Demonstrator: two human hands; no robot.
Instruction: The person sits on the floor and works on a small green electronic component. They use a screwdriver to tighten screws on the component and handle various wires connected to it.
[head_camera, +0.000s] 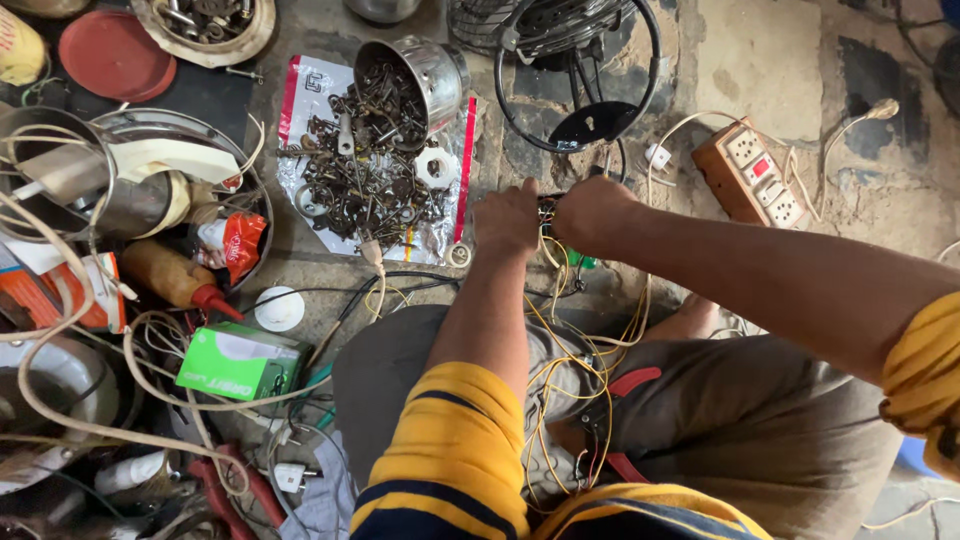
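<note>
On the floor, seen from the head camera, the person sits with knees apart and both hands brought together over a small dark part (549, 208) from which yellow wires (566, 330) trail down into the lap. The left hand (507, 218) is closed, fingers curled around the part's left side; the right hand (590, 210) is closed against its right side, the two hands nearly touching. What exactly the fingertips pinch cannot be told, since the part is mostly hidden between them. By the look of it the step in hand is joining or twisting wire ends at that part, and any further move would call for a firm pinch on thin strands and a steady hold with the other hand. Red-handled pliers (620, 395) lie on the lap among the wires.

As for containers: a steel tin (437, 70) lies tipped on its side, rusty screws and nuts (365, 165) spilling from its mouth onto a clear plastic bag (440, 240). A round metal tray (255, 190) at the left holds a tape roll, a red packet and a brown bottle (175, 278) with a red nozzle (leaning over its rim). A green box (240, 362) sits shut nearby, and a power strip (755, 172) lies to the right.
</note>
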